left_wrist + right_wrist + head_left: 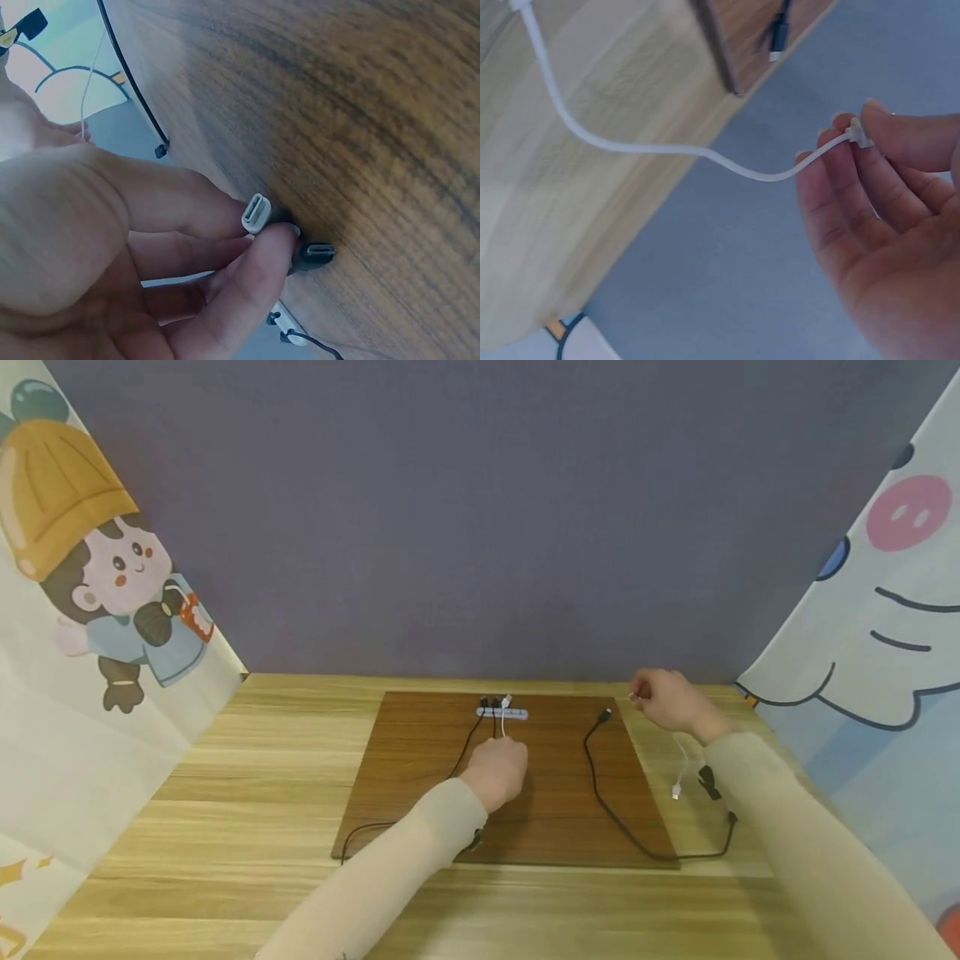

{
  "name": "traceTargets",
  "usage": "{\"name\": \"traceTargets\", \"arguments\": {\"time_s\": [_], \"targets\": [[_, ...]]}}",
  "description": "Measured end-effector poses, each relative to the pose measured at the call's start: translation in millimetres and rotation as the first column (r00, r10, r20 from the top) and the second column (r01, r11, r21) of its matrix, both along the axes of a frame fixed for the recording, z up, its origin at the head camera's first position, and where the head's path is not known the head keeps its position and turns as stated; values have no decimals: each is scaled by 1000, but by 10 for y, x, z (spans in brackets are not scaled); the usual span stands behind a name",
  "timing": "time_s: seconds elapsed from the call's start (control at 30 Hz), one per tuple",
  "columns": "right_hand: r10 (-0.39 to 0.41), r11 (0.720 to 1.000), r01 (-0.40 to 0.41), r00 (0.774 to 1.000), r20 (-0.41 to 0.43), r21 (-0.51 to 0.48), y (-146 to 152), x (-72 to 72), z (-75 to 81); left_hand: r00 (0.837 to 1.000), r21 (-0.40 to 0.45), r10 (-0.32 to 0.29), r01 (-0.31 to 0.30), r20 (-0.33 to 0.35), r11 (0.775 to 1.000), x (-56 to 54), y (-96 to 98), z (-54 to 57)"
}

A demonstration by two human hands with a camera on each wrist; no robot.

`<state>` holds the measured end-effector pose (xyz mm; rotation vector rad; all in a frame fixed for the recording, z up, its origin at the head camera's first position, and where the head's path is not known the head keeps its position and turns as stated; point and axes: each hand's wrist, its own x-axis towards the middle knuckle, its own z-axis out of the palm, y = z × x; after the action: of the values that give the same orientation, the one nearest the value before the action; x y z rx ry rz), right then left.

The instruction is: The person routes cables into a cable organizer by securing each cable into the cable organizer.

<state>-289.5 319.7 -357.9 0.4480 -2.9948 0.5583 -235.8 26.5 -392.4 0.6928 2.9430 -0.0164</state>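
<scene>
Over the brown board, my left hand (497, 773) pinches the ends of two cables. Between its thumb and fingers, the left wrist view shows a white USB-C plug (256, 214) beside a black USB-C plug (316, 255). Just beyond that hand lies a pale cable clip strip (517, 715), with black and white USB plugs standing in its slots. Raised past the board's right side, my right hand (666, 700) pinches the small white plug (860, 133) of a white cable (660, 149). This cable's other end, a white USB plug (677, 792), is near the table.
A thick black cable (600, 793) curves across the right part of the brown board (555, 827) onto the wooden table (247, 835). A small black object (708, 782) lies by the right sleeve. A grey panel (495, 527) rises behind, with printed sheets at both sides.
</scene>
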Motion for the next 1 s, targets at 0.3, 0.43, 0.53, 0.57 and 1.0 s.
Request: {"name": "traceTargets", "arguments": {"time_s": [0.3,0.43,0.53,0.57,1.0], "targets": [[25,998,-28,999,-41,-63,-196,122,159,999,27,12,-12,-32,1000,21,1,-16],[40,996,-43,998,-38,-75,-331,187,267,998,49,18,-16,-53,999,25,15,9],[59,996,-60,998,-25,-72,-449,231,347,998,87,7,-2,-65,996,30,41,35],[67,995,-68,997,-24,-73,-486,243,369,998,102,-1,8,-69,995,31,53,41],[156,979,-164,985,-74,-119,-870,368,557,986,361,-96,141,-138,922,27,255,99]]}}
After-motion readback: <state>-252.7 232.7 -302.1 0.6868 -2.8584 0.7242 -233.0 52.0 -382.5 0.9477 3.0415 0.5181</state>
